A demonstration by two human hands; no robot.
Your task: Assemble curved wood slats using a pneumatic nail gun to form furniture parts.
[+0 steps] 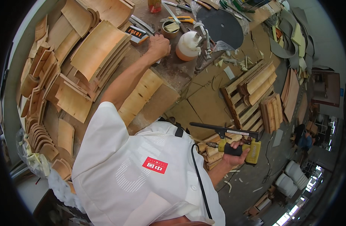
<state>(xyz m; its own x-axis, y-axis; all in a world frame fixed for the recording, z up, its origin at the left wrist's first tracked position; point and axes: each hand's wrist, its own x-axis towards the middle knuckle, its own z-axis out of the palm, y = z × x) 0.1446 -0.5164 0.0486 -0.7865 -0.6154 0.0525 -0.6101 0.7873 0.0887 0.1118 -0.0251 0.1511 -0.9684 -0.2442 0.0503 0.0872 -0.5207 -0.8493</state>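
My left hand (159,47) is on the workbench with its fingers curled in, and whatever they hold is hidden. Beside it are a small black, white and orange box (136,34), a round tin (170,28) and a white plastic bottle (187,47) with orange liquid low in it. Out to my right side, my right hand (235,152) grips the black handle of a yellow pneumatic nail gun (253,151). The gun's long black magazine (233,131) points toward my body, and a hose fitting (211,144) sits at the handle's end.
Stacks of curved plywood pieces (99,49) crowd the left of the workbench. At its far end lie a dark round disc (220,28), a yellow utility knife (182,19) and hand tools. Right of me, curved panels (257,84) rest on a wooden pallet (231,101), with scraps around.
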